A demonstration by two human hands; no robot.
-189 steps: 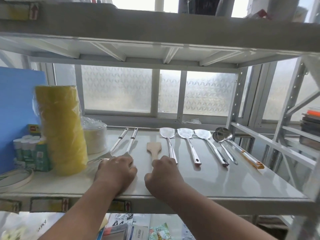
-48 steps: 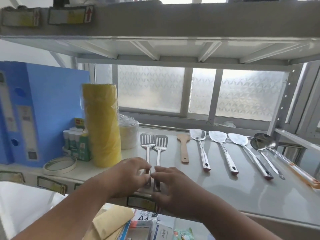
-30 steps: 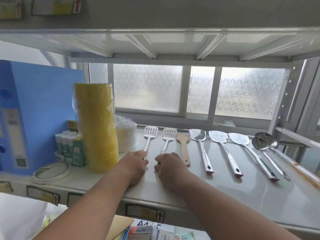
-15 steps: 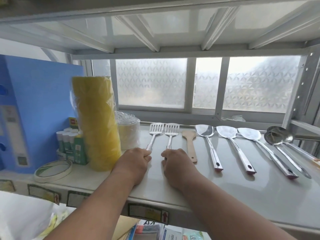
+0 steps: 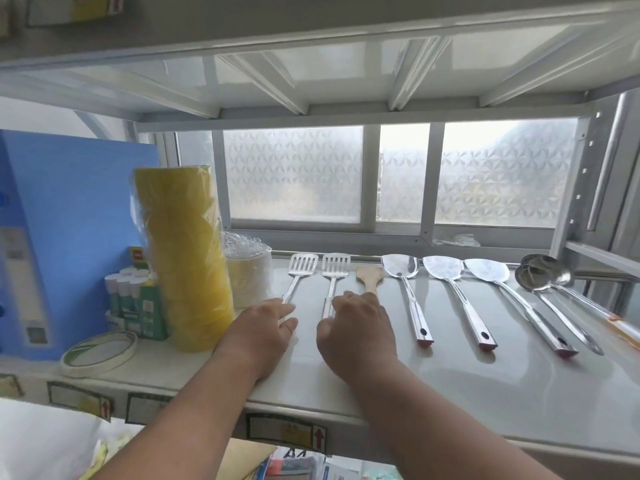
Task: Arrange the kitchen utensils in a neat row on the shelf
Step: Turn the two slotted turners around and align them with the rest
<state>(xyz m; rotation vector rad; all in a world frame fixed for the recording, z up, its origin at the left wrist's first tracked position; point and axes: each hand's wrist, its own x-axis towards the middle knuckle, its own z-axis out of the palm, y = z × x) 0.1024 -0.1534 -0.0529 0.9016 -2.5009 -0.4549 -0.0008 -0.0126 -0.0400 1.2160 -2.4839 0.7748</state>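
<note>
Two slotted steel spatulas [image 5: 303, 268] [image 5: 335, 268] lie side by side on the white shelf [image 5: 450, 393], heads toward the window. My left hand [image 5: 261, 329] covers the left spatula's handle end, pinched between thumb and forefinger. My right hand [image 5: 356, 329] does the same on the right spatula and hides the handle of the wooden spatula [image 5: 370, 277]. To the right lie three steel turners [image 5: 400, 268] [image 5: 443, 268] [image 5: 486, 270], handles toward me. Two ladles [image 5: 531, 278] [image 5: 549, 268] overlap at the far right.
A tall yellow wrapped roll [image 5: 183, 258] and a white wrapped stack [image 5: 247, 275] stand just left of the spatulas. Further left are glue sticks [image 5: 133, 299], a tape roll [image 5: 98, 351] and a blue file box [image 5: 62, 237]. An upper shelf [image 5: 311, 39] hangs low overhead.
Over six seconds both slotted spatulas were turned heads-to-window and pushed back in line with the others. In the last half second my hands stayed on the handles; only the view shifted slightly.
</note>
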